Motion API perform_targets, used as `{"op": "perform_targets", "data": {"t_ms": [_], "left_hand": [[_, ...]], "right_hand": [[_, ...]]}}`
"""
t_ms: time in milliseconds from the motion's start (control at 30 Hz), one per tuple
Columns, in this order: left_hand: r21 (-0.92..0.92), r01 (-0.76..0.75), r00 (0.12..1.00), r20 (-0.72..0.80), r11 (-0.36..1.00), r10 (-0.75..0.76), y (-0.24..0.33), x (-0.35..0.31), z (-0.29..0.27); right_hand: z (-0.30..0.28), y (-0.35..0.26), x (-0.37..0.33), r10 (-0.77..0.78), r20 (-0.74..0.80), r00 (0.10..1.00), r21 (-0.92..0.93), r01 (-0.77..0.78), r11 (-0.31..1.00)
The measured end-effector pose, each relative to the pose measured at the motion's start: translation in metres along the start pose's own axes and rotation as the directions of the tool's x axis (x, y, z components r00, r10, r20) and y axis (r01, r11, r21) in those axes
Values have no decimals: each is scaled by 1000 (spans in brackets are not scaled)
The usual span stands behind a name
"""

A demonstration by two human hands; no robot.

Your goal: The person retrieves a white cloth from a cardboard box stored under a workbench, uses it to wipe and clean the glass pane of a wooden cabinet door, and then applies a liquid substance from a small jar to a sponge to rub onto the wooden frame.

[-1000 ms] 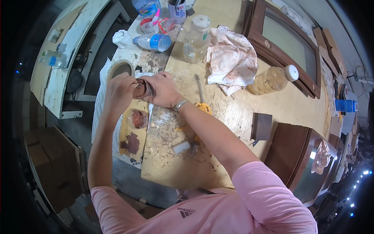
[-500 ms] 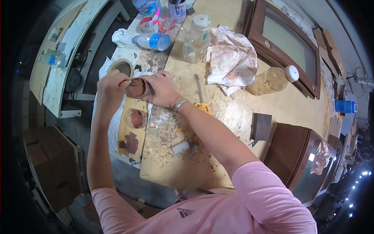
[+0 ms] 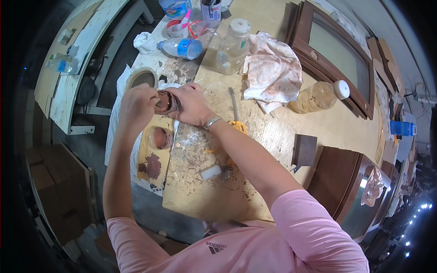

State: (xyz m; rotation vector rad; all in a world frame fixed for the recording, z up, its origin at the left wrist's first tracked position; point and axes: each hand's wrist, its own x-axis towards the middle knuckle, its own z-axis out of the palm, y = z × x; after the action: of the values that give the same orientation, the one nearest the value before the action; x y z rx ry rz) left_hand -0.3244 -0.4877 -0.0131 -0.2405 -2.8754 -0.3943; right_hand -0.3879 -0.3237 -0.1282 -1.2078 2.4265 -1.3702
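Note:
My right hand [image 3: 193, 105] is wrapped round the side of a small clear cup [image 3: 175, 101] with reddish-brown stuff coating its inside. Over the cup's left rim, my left hand [image 3: 138, 105] is closed in a pinch. A small, thin piece seems to poke from its fingers into the cup, too hidden to name. A second clear cup [image 3: 160, 138], also with brown inside, stands just nearer to me on a yellowish board [image 3: 144, 154]. Dark brown dried paint [image 3: 152, 166] stains that board. Behind my left hand is a round pot [image 3: 154, 75] with a pale rim.
Wood shavings and a white block [image 3: 210, 172] lie on the table [image 3: 205, 200]. Around them are a yellow-handled tool [image 3: 237, 127], a stained cloth [image 3: 271, 70], a clear jar [image 3: 233, 48], a water bottle [image 3: 182, 48], a jar of cloudy liquid [image 3: 316, 96] and brown framed panels [image 3: 314, 54].
My left hand has shifted slightly right and toward me, closer over the cup's opening. My right hand keeps its hold on the cup. The whole view has moved slightly.

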Motion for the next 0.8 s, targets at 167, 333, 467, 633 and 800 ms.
{"op": "perform_targets", "data": {"t_ms": [167,333,467,633,800], "left_hand": [[-37,80,996,-36,996,-82,0,-3,-6],[24,112,990,-89,993,-109,-3,-9,-9],[-66,123,992,32,990,-121,4,-15,-12],[-105,154,988,34,982,-151,-3,-25,-13],[-73,160,987,-23,984,-162,-3,-30,-11]], "right_hand": [[1,2,0,-16,-30,999,-7,16,1000],[-1,3,1,23,23,999,45,-24,999],[-1,9,-2,24,-7,1000,94,-23,995],[2,6,1,45,25,999,76,-47,996],[-7,-2,1,-21,20,1000,92,19,996]]}}
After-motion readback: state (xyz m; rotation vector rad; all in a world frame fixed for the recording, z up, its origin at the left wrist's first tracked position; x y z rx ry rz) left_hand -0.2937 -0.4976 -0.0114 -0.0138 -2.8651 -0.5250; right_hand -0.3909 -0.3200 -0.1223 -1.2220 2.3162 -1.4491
